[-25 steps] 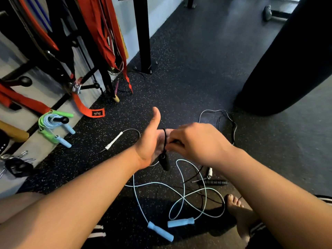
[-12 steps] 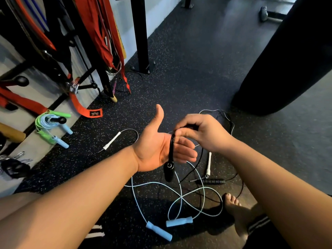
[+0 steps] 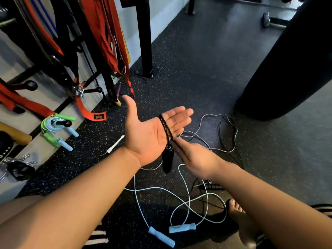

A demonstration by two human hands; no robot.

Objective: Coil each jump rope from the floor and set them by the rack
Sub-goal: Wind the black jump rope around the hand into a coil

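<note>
Above the middle of the speckled floor (image 3: 197,69), the left hand (image 3: 149,137) lies palm up with its fingers straight. The black jump rope (image 3: 164,124) is looped round them, its handle (image 3: 167,159) dangling. The right hand (image 3: 195,159) meets the cord, its grip too blurred to make out. A light-blue jump rope (image 3: 182,228) sprawls at the near edge.

Black punching bag (image 3: 291,60) at right, orange straps (image 3: 106,33) hanging left, black post (image 3: 143,33) between

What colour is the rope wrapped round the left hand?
Black rope, its black handle hanging below the left hand; head view shows it.
</note>
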